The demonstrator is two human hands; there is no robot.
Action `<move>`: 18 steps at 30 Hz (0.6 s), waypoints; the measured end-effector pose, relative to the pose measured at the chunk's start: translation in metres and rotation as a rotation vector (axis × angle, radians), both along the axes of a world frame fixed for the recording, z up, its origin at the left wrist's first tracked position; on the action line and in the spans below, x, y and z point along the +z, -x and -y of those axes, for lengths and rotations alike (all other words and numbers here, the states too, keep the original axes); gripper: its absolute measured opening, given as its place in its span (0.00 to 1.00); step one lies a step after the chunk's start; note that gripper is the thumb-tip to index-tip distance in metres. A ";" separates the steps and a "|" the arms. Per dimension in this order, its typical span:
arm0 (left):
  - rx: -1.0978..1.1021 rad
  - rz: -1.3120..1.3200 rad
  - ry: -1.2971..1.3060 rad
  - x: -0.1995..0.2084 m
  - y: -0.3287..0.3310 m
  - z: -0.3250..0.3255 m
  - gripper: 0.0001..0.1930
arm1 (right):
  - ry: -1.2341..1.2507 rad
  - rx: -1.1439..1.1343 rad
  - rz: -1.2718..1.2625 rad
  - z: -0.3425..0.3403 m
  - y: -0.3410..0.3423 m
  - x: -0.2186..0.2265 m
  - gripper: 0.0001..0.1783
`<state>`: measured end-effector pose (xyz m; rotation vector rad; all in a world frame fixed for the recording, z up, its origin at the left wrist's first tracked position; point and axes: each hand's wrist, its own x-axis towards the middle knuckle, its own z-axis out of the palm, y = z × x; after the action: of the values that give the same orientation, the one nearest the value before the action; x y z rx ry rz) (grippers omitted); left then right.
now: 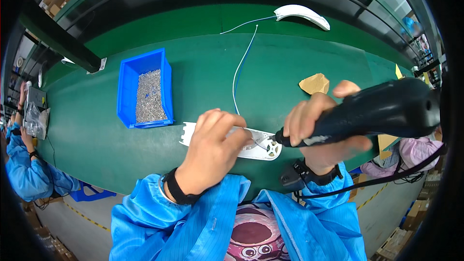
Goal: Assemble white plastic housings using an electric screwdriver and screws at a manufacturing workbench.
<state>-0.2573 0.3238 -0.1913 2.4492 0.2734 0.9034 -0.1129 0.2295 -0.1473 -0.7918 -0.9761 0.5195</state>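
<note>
Holding a black power screwdriver in a closed grip, the right hand of the person at the bench sets the tool nearly level, in the head view; its nose points left to the right end of a white plastic panel, though contact at the tip is too small to confirm.

The left hand lies across the middle of the same panel, palm down, fingers bent, thumb and forefinger narrowly spaced near the tool's nose; whether they pinch anything, I cannot tell. The panel lies on the bench directly in front of the person, long side running left to right; round openings show at its right end; a white and a blue wire extend from behind the left hand's fingers toward the far side.

Left of the wires stands a blue bin, holding small silvery parts; right of them lies a brown cardboard scrap; at the far edge rests a curved white cover, with a thin wire trailing left from it; beyond the bench's left end, a co-worker's blue sleeve is visible.
</note>
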 end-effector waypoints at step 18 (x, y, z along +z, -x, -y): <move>-0.040 -0.056 0.227 -0.010 0.002 0.000 0.04 | -0.200 0.162 0.001 -0.013 0.011 -0.008 0.42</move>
<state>-0.2597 0.3233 -0.2012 2.2644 0.3275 0.7443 -0.1237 0.2430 -0.1558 -0.5365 -1.0801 0.5508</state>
